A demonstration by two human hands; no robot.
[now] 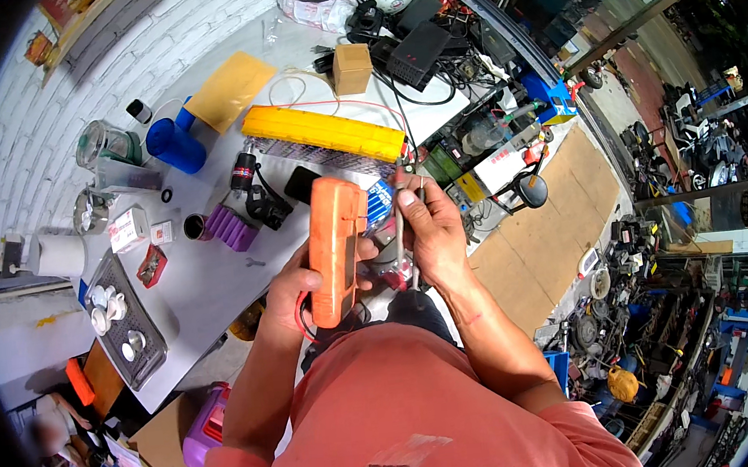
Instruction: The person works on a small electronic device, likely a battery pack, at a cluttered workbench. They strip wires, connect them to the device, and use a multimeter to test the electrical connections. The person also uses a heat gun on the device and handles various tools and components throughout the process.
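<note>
My left hand (292,288) is wrapped round an orange multimeter (336,246), held upright above the table's near edge with its face turned to the right. A red lead (302,318) loops below it. In my right hand (439,232) two thin test probes (399,224) are pinched between thumb and fingers, their tips pointing away from me. Just beyond the probes lies a long yellow battery pack (324,130) with a mesh-like side. A blue printed box (379,202) shows between the multimeter and my right hand, partly hidden.
On the table stand a blue cup (175,146), a purple block (230,229), a grey tray (142,346) of small white cups and a cardboard box (352,68). A black power box (418,54) with cables sits at the back. Crowded shelves of parts (646,342) line the right.
</note>
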